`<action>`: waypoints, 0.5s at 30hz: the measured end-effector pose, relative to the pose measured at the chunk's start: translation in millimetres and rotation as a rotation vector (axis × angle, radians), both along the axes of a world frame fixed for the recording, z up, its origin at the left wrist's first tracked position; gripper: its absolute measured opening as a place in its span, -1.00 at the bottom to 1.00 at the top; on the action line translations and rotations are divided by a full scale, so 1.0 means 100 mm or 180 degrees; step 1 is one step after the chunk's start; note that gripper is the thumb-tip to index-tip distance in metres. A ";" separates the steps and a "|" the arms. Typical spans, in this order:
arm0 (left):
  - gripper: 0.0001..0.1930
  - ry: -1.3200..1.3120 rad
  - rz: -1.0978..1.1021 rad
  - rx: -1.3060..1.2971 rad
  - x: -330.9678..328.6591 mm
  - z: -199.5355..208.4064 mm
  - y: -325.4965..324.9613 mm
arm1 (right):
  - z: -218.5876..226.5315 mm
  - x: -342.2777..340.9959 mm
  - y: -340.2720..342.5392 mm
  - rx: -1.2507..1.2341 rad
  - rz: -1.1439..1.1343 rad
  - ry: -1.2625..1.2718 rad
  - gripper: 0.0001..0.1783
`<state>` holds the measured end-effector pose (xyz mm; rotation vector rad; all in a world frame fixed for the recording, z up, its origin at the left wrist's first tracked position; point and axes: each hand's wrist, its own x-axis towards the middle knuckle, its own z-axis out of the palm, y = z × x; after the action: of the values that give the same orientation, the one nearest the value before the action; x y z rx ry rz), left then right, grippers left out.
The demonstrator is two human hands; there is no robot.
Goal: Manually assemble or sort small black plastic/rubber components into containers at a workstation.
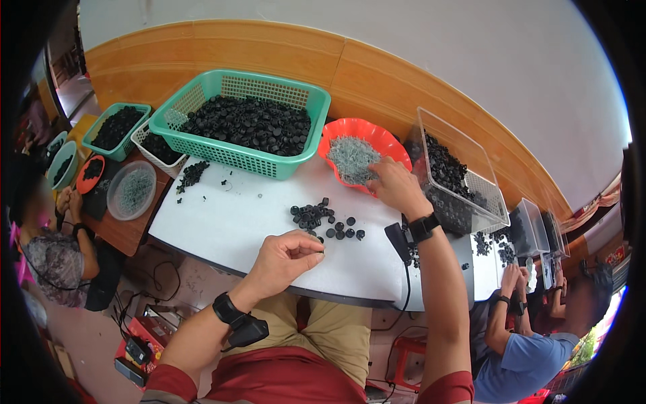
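My left hand (281, 261) hovers over the front of the white tabletop, thumb and fingers pinched together. A small dark bit shows at its fingertips, too little to tell what it is. Just beyond lies a loose group of small round black caps (309, 215), some of them standing apart on the right. My right hand (398, 186) reaches into a red scalloped bowl (397, 156), its bent fingers touching a heap of thin, clear-grey small pieces (352, 159). Its fingertips are close together, and whatever is between them is hidden.
A large green basket (266, 163) of black caps stands at the back. Right of the bowl is a clear box (464, 145) with black parts. Small black pieces (193, 174) lie at the left. People work at both sides. A cable (408, 289) hangs from my right wrist.
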<state>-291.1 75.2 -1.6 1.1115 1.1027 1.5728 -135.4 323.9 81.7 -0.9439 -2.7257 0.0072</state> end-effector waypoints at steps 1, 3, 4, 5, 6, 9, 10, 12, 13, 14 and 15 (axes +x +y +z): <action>-0.84 0.0010 -0.0001 -0.0019 0.01 0.00 0.00 | -0.04 0.00 0.03 -0.0024 -0.0059 -0.0043 -0.62; -0.84 0.0020 0.0014 -0.0047 0.01 0.00 0.00 | -0.07 -0.02 0.07 -0.0057 -0.0101 -0.0086 -0.63; -0.84 0.0014 0.0027 -0.0015 0.01 0.01 -0.01 | -0.07 -0.04 0.08 -0.0129 -0.0117 -0.0032 -0.66; -0.84 0.0009 0.0039 0.0019 0.01 0.01 -0.02 | -0.07 -0.05 0.08 -0.0201 -0.0136 0.0021 -0.70; -0.84 0.0009 0.0043 0.0017 0.01 0.00 -0.01 | -0.07 -0.06 0.09 -0.0204 -0.0131 0.0020 -0.70; -0.84 0.0040 0.0054 0.0023 0.01 -0.01 -0.01 | -0.07 -0.07 0.09 -0.0221 -0.0211 0.0036 -0.77; -0.84 0.0038 0.0046 0.0019 0.01 -0.01 -0.01 | -0.06 -0.06 0.09 -0.0249 -0.0239 0.0032 -0.79; -0.84 0.0040 0.0043 0.0015 0.01 -0.01 -0.01 | -0.07 -0.06 0.08 -0.0278 -0.0262 0.0031 -0.82; -0.83 0.0032 0.0037 0.0023 0.01 0.00 -0.01 | -0.09 -0.05 0.07 -0.0213 -0.0209 0.0197 -0.83; -0.83 0.0025 0.0031 0.0030 0.01 0.01 -0.02 | -0.10 -0.05 0.07 -0.0147 -0.0157 0.0364 -0.84; -0.83 0.0029 0.0032 0.0031 0.02 0.01 -0.02 | -0.11 -0.04 0.07 -0.0146 -0.0155 0.0368 -0.84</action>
<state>-289.4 73.6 -0.5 1.1221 1.1093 1.5840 -139.5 330.8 70.5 -0.9904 -2.6065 0.1121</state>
